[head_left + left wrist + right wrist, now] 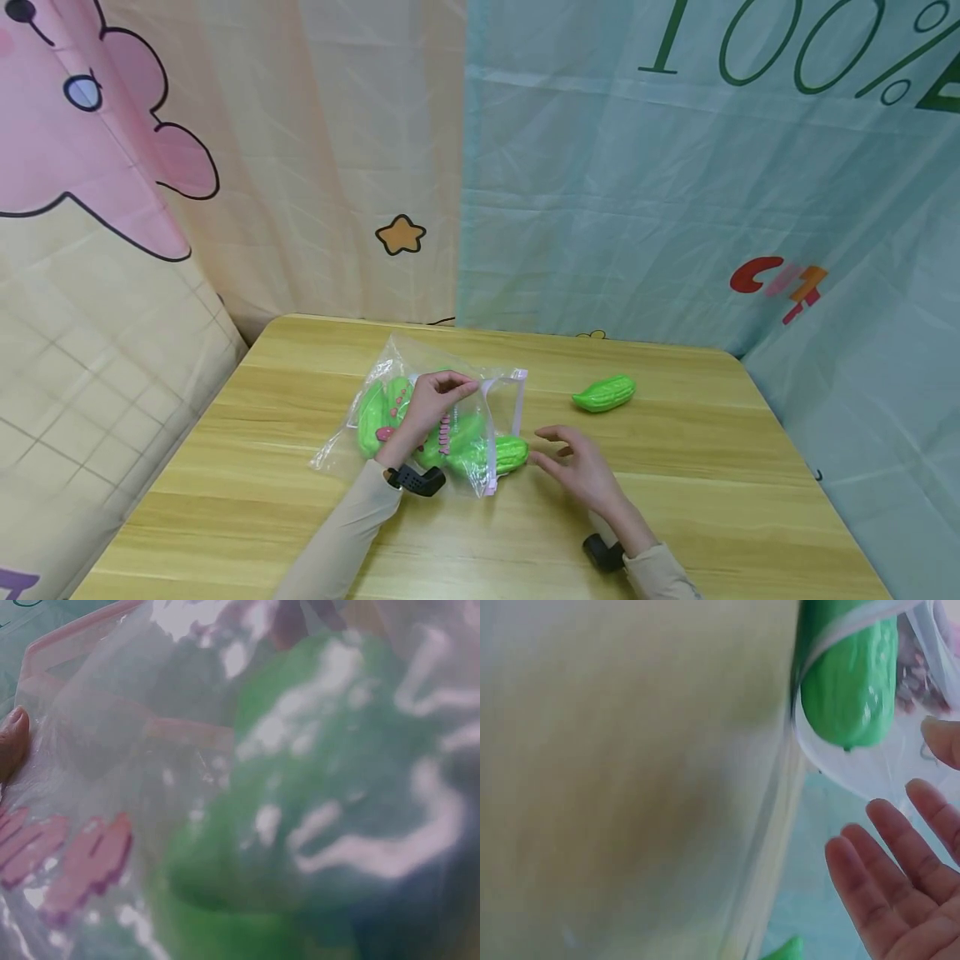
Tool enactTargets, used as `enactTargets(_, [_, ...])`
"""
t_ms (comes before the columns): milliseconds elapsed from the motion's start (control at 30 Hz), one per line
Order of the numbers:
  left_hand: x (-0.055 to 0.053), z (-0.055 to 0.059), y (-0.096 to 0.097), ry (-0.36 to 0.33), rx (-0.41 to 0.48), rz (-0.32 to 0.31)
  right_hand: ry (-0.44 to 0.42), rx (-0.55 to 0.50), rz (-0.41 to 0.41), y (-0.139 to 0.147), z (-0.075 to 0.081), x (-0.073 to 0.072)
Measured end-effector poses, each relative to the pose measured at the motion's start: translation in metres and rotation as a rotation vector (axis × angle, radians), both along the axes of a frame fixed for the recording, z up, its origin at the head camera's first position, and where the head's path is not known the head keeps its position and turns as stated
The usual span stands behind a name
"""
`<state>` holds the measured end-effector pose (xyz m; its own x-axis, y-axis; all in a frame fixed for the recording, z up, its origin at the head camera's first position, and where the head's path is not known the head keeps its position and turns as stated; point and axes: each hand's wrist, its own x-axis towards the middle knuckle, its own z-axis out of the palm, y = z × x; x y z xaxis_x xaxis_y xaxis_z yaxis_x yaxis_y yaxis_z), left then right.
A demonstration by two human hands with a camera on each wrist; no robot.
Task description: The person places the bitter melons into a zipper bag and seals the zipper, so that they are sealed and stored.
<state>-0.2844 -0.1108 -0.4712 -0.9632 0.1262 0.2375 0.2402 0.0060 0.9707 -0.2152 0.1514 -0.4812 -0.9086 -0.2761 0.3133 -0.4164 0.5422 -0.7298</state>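
A clear plastic zip bag with a pale lilac edge lies on the table, several bright green toy bitter melons inside it. My left hand reaches over the bag and pinches its upper film near the mouth; in the left wrist view only a fingertip shows at the edge. One bitter melon sticks partly out of the mouth. Just right of its end is my right hand, fingers spread and holding nothing. Another bitter melon lies loose on the table beyond that hand.
The wooden table has rounded far corners. Printed cloth curtains hang right behind it and along both sides. A black wrist camera sits on the left wrist and another on the right.
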Motion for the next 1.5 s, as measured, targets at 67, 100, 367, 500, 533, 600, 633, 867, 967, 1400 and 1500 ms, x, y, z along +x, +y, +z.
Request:
enactTargets(67, [0.000, 0.000, 0.000, -0.002, -0.004, 0.002, 0.034, -0.009, -0.025, 0.003, 0.002, -0.003])
enactTargets(100, [-0.001, 0.000, 0.000, -0.002, -0.006, 0.003, 0.056, -0.013, -0.038, 0.005, 0.003, -0.004])
enactTargets(367, [-0.002, -0.001, -0.001, 0.003, -0.014, 0.001, 0.143, 0.002, -0.209, 0.020, 0.009, -0.021])
enactTargets(500, [-0.003, -0.002, -0.001, 0.015, -0.012, 0.000, 0.109, 0.022, -0.282, 0.026, 0.010, -0.028])
enactTargets(533, [-0.003, -0.002, -0.001, 0.017, -0.012, 0.000, 0.105, 0.020, -0.299, 0.028, 0.010, -0.030])
enactTargets(600, [-0.003, -0.002, -0.001, 0.019, -0.009, 0.001, 0.094, 0.019, -0.334, 0.031, 0.011, -0.034])
enactTargets(633, [-0.003, -0.002, -0.001, 0.017, -0.008, 0.003, 0.087, 0.017, -0.353, 0.033, 0.012, -0.035])
enactTargets(867, [-0.002, -0.002, 0.000, 0.002, -0.015, 0.003, -0.008, 0.061, -0.483, 0.043, 0.016, -0.046])
enactTargets(967, [-0.002, -0.002, 0.000, -0.001, -0.016, 0.003, -0.028, 0.110, -0.538, 0.046, 0.017, -0.052])
enactTargets(1400, [-0.001, -0.004, 0.001, 0.009, -0.017, -0.011, -0.178, 0.167, -0.593, 0.054, 0.009, -0.070])
enactTargets(1500, [-0.002, -0.005, 0.001, -0.003, -0.017, -0.015, -0.209, 0.153, -0.590, 0.055, 0.008, -0.071])
